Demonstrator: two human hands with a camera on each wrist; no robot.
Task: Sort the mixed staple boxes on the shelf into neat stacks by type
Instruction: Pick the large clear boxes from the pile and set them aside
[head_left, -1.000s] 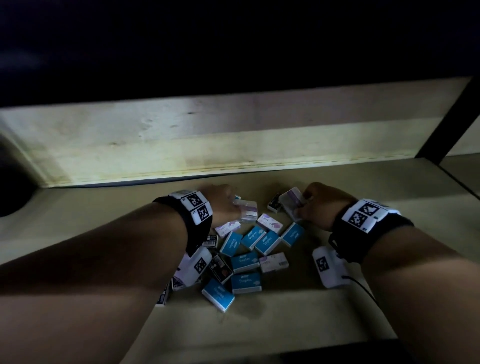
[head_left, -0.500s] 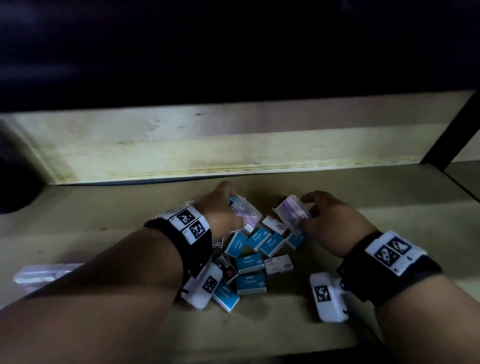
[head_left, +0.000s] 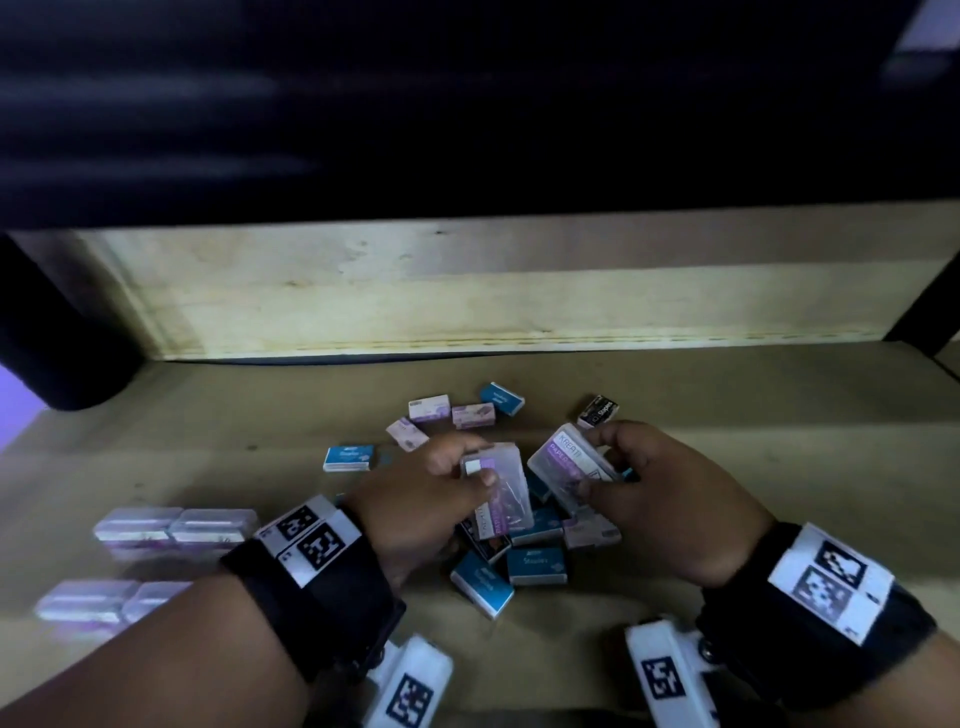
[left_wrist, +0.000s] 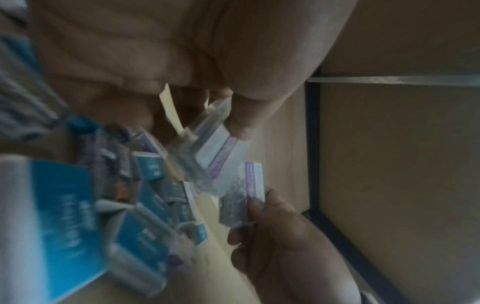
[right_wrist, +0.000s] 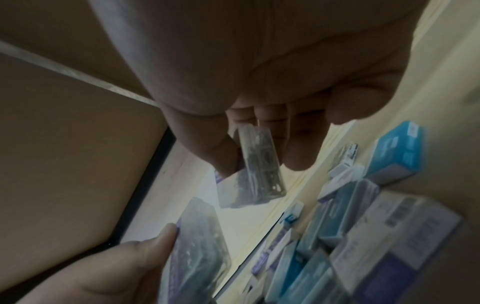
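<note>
My left hand grips a clear plastic box with a purple label, lifted above the pile. Beside it, my right hand pinches a second clear purple-labelled box, tilted. Both boxes show in the left wrist view, one in my thumb's pinch and the other held by the opposite hand. The right wrist view shows the right hand's box and the left hand's box. Under the hands lies a heap of blue staple boxes, pale purple ones and a black one.
Two rows of clear purple-labelled boxes lie at the left of the wooden shelf. A lone blue box sits left of the pile. The shelf's back board rises behind; a dark post stands at the right.
Both hands have lifted their clear boxes off the pile and drawn them toward me, closer together. The view has dropped, bringing the rows at the left into sight.
</note>
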